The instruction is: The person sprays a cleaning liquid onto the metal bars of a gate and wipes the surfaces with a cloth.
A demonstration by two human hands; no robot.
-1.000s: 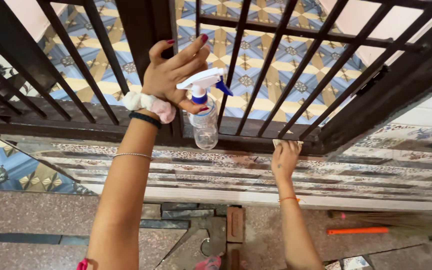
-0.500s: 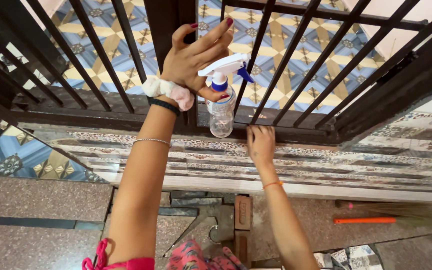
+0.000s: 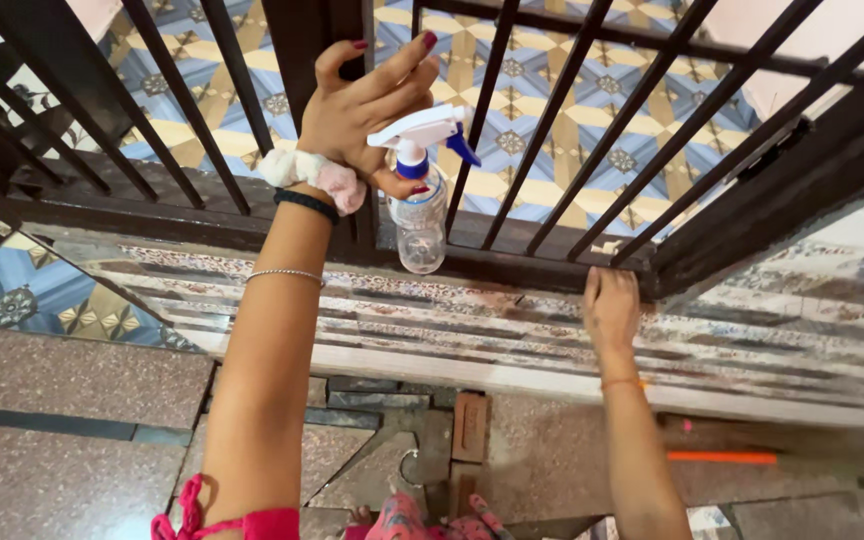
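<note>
Head view | spray bottle (image 3: pixel 418 190) hanging by its trigger head against the dark gate (image 3: pixel 572 130) | left hand (image 3: pixel 357 105) hooking it, fingers spread | right hand (image 3: pixel 611 308) pressing flat on the gate's bottom rail, possibly over a cloth | orange broom handle (image 3: pixel 722 457) lying nearby.

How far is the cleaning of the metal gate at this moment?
Done: cannot tell; no bar looks clearly cleaner. In hand: the left hand holds a clear spray bottle with white and blue trigger against the dark metal gate; the right hand presses on its bottom rail. Left: the upright bars.
</note>
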